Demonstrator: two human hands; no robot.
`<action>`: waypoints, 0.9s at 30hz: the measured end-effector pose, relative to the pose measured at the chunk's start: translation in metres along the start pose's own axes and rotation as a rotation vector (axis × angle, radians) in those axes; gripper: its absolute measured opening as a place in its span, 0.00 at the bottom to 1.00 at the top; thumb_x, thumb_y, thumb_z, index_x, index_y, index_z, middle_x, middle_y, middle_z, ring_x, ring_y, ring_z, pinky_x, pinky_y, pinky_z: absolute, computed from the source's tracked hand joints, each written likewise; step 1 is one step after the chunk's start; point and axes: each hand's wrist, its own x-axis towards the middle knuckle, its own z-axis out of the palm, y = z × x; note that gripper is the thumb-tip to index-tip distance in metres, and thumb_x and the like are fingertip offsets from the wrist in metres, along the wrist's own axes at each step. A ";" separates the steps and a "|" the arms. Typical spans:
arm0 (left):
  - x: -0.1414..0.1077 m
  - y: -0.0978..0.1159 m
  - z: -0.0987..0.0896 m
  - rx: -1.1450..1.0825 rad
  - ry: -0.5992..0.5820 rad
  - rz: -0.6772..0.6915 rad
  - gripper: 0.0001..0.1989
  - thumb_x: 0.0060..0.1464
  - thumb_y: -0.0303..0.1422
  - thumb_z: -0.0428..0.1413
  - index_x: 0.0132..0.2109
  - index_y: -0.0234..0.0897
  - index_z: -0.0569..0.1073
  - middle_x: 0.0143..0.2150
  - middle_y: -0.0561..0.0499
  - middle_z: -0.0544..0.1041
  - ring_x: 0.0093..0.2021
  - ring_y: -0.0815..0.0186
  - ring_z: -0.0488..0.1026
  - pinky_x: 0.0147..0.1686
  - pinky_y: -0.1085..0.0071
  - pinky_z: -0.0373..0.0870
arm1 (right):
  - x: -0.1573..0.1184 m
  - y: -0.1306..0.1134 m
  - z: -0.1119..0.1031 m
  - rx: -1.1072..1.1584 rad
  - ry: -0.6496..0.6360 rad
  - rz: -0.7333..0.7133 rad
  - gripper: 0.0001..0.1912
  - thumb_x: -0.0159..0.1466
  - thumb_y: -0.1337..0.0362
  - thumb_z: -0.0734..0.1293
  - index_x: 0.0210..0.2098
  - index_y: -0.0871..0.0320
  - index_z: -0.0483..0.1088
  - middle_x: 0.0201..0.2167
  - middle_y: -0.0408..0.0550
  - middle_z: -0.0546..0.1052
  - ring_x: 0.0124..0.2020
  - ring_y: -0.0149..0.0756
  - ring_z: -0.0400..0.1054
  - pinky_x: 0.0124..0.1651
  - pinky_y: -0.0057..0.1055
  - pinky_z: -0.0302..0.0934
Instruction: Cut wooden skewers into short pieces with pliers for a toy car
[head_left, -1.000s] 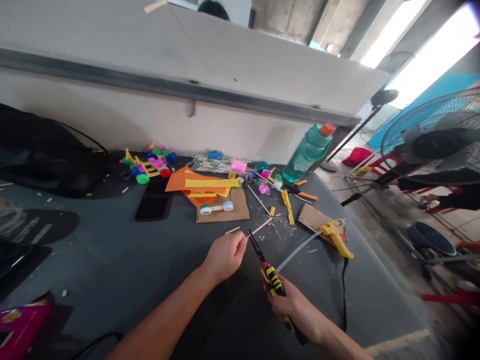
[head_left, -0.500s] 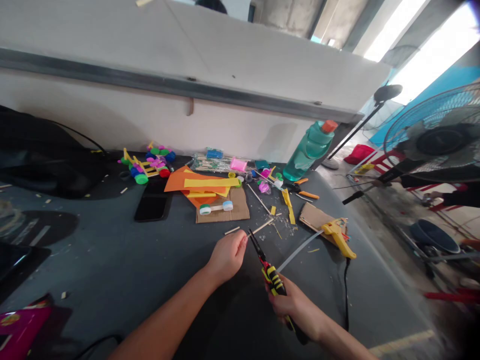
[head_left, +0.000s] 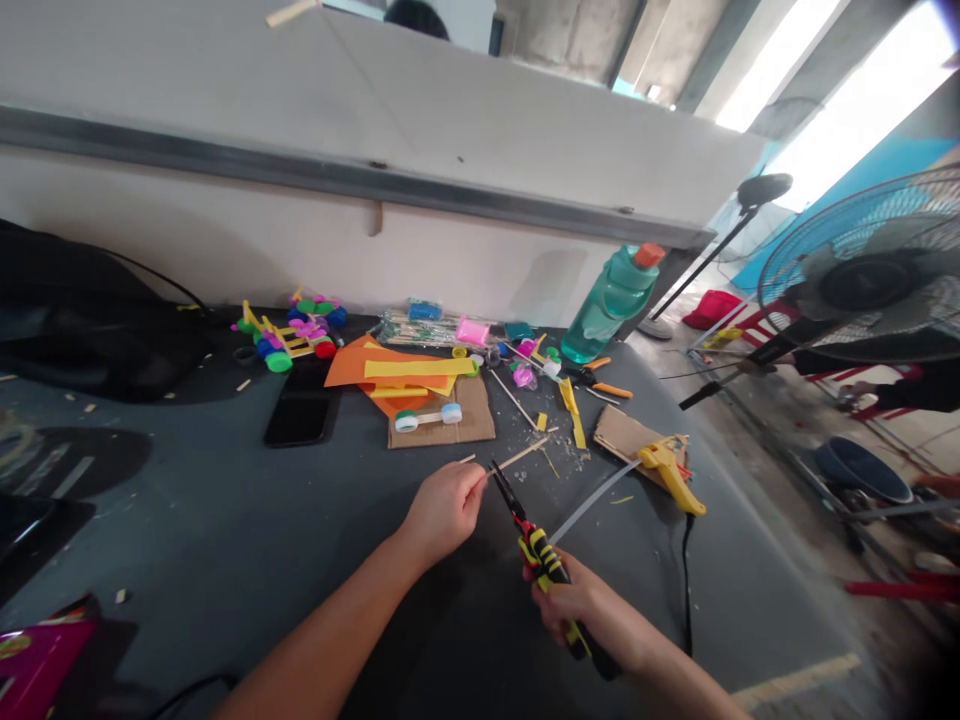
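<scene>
My left hand (head_left: 448,505) pinches the near end of a thin wooden stick (head_left: 525,455), which points away to the upper right. My right hand (head_left: 566,600) is wrapped round the yellow-and-black handles of long-nosed pliers (head_left: 541,550). The jaws of the pliers reach the stick just beside my left fingertips. Beyond lies a piece of cardboard (head_left: 480,425) with a small stick bearing bottle caps (head_left: 429,417) on it. A yellow glue gun (head_left: 673,477) with a long glue stick lies to the right.
On the dark table (head_left: 225,520) are a phone (head_left: 298,420), orange paper (head_left: 345,365), colourful cap models (head_left: 289,335) and orange-handled pliers (head_left: 611,390). A green bottle (head_left: 611,305) stands at the back. A fan (head_left: 870,280) is at the right, near another person's hand.
The jaws of the pliers have come onto the stick beside my left fingertips. The whole view has shifted slightly.
</scene>
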 end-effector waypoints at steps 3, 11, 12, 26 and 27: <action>0.000 0.001 -0.004 0.030 -0.015 0.044 0.12 0.61 0.27 0.44 0.28 0.38 0.62 0.27 0.51 0.68 0.32 0.65 0.65 0.32 0.71 0.60 | 0.003 0.005 -0.002 0.019 -0.020 -0.017 0.20 0.41 0.67 0.60 0.36 0.58 0.60 0.17 0.33 0.62 0.15 0.24 0.53 0.19 0.24 0.47; 0.001 0.002 -0.007 0.094 -0.040 0.096 0.11 0.61 0.27 0.45 0.29 0.38 0.64 0.28 0.51 0.69 0.33 0.64 0.64 0.33 0.70 0.59 | 0.006 0.006 -0.004 0.017 -0.063 -0.007 0.20 0.43 0.65 0.61 0.37 0.58 0.60 0.18 0.35 0.64 0.16 0.26 0.56 0.20 0.24 0.50; 0.001 0.002 -0.007 0.093 -0.042 0.095 0.11 0.61 0.27 0.45 0.29 0.38 0.64 0.28 0.51 0.69 0.33 0.64 0.64 0.34 0.70 0.59 | 0.006 0.006 -0.004 0.016 -0.066 -0.002 0.20 0.43 0.65 0.61 0.37 0.58 0.60 0.18 0.35 0.64 0.16 0.25 0.56 0.20 0.24 0.50; 0.002 0.008 -0.002 -0.271 -0.068 -0.177 0.17 0.64 0.36 0.40 0.29 0.37 0.64 0.24 0.54 0.66 0.26 0.67 0.64 0.28 0.73 0.56 | 0.001 0.002 -0.001 -0.163 0.006 -0.095 0.17 0.41 0.68 0.58 0.33 0.57 0.60 0.19 0.34 0.59 0.18 0.24 0.52 0.19 0.23 0.47; 0.002 0.009 0.000 -0.310 -0.058 -0.184 0.17 0.64 0.36 0.40 0.29 0.37 0.64 0.24 0.54 0.66 0.26 0.68 0.64 0.27 0.73 0.56 | 0.000 0.002 0.000 -0.171 0.018 -0.095 0.17 0.41 0.69 0.58 0.33 0.57 0.60 0.19 0.34 0.59 0.18 0.24 0.52 0.19 0.23 0.46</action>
